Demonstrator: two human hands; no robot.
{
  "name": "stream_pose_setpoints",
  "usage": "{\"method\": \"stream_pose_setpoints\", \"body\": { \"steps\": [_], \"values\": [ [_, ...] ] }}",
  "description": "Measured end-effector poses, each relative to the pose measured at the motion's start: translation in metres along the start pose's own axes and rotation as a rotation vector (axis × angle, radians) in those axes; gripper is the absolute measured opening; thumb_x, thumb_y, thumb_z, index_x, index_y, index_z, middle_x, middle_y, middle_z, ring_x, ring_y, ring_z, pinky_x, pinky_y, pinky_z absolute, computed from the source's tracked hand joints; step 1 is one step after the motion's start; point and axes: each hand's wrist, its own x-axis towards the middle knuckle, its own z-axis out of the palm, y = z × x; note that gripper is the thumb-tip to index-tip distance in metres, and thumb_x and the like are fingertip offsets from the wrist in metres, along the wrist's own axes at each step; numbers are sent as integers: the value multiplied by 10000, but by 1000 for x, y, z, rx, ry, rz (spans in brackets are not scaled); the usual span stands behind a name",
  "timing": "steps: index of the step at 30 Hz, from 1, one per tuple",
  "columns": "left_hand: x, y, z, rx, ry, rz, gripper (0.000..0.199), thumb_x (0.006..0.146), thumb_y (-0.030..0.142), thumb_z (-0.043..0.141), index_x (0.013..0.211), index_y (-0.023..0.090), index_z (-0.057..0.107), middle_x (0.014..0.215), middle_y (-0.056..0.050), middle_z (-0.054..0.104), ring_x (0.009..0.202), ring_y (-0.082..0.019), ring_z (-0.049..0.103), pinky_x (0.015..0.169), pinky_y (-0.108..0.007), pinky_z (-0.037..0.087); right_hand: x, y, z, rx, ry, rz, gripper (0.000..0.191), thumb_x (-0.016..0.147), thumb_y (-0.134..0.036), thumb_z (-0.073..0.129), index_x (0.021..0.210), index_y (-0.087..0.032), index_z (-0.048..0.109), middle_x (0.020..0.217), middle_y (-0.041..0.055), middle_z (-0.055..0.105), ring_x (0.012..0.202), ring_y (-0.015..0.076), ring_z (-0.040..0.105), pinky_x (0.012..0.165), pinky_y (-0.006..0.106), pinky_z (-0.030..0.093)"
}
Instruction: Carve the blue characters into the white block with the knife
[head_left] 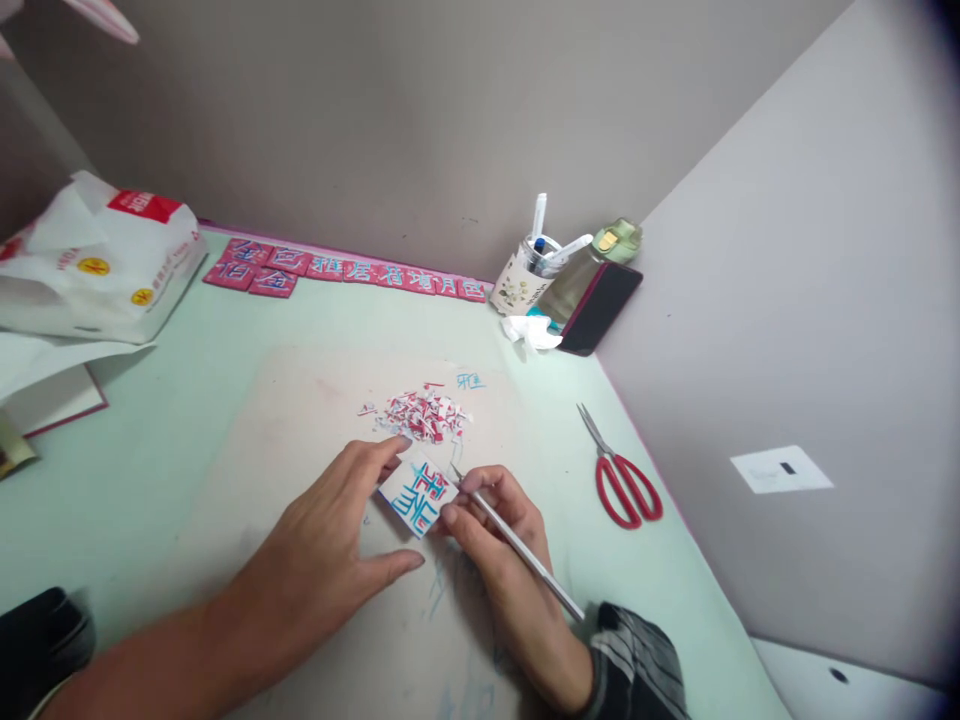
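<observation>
A small white square card with blue and red character strokes is tilted above the work sheet. My right hand holds a silver craft knife, its blade pointing up and left, while the thumb touches the card's right edge. Around the card's left side is my left hand, thumb and fingers spread apart, the index fingertip close to the card's upper corner. Just beyond the card lies a pile of red and white paper scraps.
Red-handled scissors lie to the right. Pink character tiles line the back edge. A pen jar, green bottle, dark phone and crumpled tissue stand or lie back right. A tissue pack is at left.
</observation>
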Motion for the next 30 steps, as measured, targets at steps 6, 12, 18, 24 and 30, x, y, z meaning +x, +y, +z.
{"method": "stream_pose_setpoints", "body": {
  "steps": [6,12,18,24,30],
  "values": [
    [-4,2,5,120,72,158,587,837,167,603,1390,268,436,1299,-88,631,1232,-311,609,1040,-499,511,-1,-4,-20,-208,3,-109,244,925,-442,769,953,-226,659,781,4,719,740,179,671,739,298,512],
    [-7,-11,-6,118,-104,202,581,846,154,661,1388,298,509,1356,-45,646,1275,-297,556,1072,-447,461,-12,-4,-49,-498,-51,-302,535,1096,-580,395,968,-271,812,902,54,660,878,223,608,790,343,475],
    [1,-15,-9,59,-105,271,347,991,213,603,1327,290,560,1296,-10,680,1225,-241,584,1053,-365,434,-24,-3,-39,-583,-268,-313,226,1040,-370,610,953,-279,798,880,41,708,822,205,637,747,331,488],
    [8,-11,-1,44,-81,242,235,1028,220,526,1240,267,616,1178,-14,698,1116,-225,611,976,-360,443,-24,5,-29,-670,-257,-330,132,919,-233,709,807,-234,640,762,-8,650,675,152,565,619,281,426],
    [8,-15,-8,53,-153,234,324,986,266,557,1304,277,619,1270,-38,690,1205,-258,602,1049,-389,451,-18,14,-29,-722,-280,-403,172,923,-220,683,788,-237,578,750,-12,627,660,148,549,625,284,418]
  ]
}}
